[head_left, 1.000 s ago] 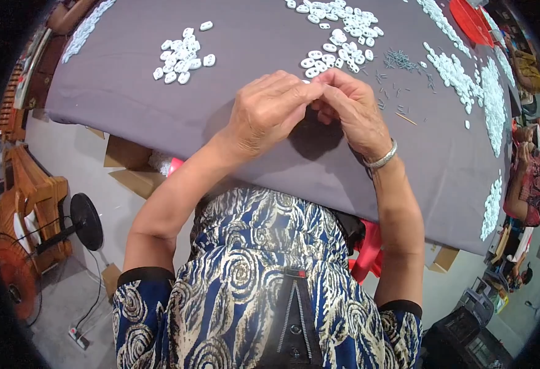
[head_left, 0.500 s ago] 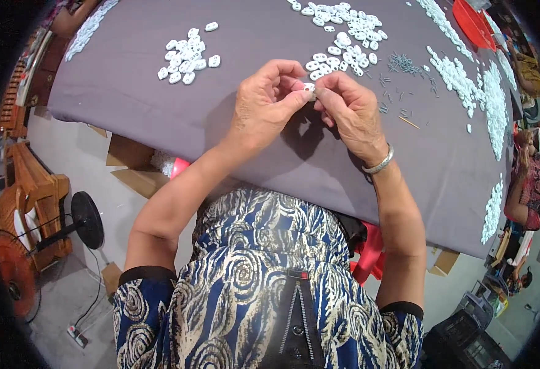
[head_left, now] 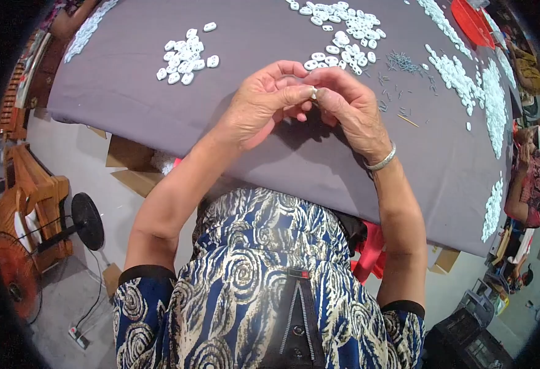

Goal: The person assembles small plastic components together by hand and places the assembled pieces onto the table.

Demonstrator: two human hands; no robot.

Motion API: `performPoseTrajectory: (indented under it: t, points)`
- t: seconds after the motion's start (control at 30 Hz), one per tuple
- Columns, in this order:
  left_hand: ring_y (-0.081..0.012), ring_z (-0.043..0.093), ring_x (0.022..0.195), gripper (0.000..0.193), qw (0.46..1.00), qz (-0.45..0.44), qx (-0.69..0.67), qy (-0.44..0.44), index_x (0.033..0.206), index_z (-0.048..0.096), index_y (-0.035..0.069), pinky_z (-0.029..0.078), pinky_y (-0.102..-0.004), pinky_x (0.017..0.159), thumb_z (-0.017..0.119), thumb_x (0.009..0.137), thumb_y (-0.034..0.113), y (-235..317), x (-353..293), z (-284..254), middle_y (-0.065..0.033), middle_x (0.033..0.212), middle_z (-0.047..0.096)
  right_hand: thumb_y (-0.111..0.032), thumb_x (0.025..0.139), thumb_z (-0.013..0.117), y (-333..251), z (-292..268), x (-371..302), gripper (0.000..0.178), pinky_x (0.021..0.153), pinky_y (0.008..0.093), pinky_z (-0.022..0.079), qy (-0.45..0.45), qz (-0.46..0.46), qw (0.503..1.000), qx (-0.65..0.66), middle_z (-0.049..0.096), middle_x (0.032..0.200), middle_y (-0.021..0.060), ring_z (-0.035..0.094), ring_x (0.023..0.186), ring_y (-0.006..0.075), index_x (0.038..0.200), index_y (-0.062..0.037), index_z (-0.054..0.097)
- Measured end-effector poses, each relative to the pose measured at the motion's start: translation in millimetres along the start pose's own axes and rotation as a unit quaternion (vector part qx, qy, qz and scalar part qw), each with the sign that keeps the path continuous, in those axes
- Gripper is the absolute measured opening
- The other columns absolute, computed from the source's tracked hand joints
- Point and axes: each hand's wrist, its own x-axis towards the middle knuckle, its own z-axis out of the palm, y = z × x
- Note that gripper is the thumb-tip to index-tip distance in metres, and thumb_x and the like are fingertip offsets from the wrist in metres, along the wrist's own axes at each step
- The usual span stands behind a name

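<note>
My left hand (head_left: 262,103) and my right hand (head_left: 355,111) meet over the near part of the table. Between their thumbs and fingertips they pinch a small white oval plastic piece (head_left: 313,93). Only a sliver of it shows, as fingers cover the rest. Just beyond the hands lies a pile of like white oval pieces with holes (head_left: 350,46). To its right are scattered small dark grey pins (head_left: 403,63), and a thin wooden stick (head_left: 408,120) lies nearer me. A smaller heap of the white pieces (head_left: 185,58) sits to the left.
A grey cloth covers the table (head_left: 134,74). More white pieces (head_left: 495,117) line the right side, near a red tray (head_left: 473,23). Below the left edge stand an open cardboard box (head_left: 131,154) and a fan (head_left: 16,277). Another person (head_left: 528,184) is at the far right.
My fingers have closed further over the white piece, and its holed face no longer shows. My left thumb has moved forward onto it. The hands stay in nearly the same place.
</note>
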Motion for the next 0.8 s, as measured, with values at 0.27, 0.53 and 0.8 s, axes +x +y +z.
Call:
performPoseTrajectory:
  t: [0.27,0.53,0.8]
  points:
    - [-0.0087,0.060,0.078,0.031,0.998,-0.052,-0.038,-0.003,0.117,0.049,0.005,0.051,-0.0216,0.066,0.063,0.091,0.015,-4.7,-1.6,1.1,-0.0031,0.091,0.060,-0.017,0.092,0.062,4.7,-2.1,-0.2,0.014,0.052,0.0165,0.035,0.009,0.009,1.000,-0.006,0.057,0.074,-0.0046,0.044,0.059,0.0015,0.094,-0.0037,0.063]
    - [-0.0098,0.061,0.083,0.030,0.980,0.092,0.173,0.024,0.120,0.051,0.000,0.051,-0.0225,0.072,0.058,0.090,0.001,-2.7,-5.4,11.4,-0.0048,0.092,0.062,-0.018,0.090,0.064,4.4,-21.1,2.3,0.015,0.051,0.0162,0.032,-0.002,0.051,0.994,-0.099,0.054,0.069,-0.0062,0.041,0.058,0.0006,0.081,-0.0053,0.062]
    - [-0.0081,0.060,0.079,0.032,0.979,0.088,0.185,0.018,0.119,0.051,0.000,0.050,-0.0204,0.069,0.059,0.089,-0.002,-6.0,-2.1,4.2,-0.0040,0.088,0.063,-0.011,0.087,0.067,7.6,-11.4,0.8,0.014,0.056,0.0175,0.041,0.014,-0.007,0.989,-0.146,0.061,0.071,-0.0031,0.052,0.065,0.0035,0.078,-0.0008,0.063]
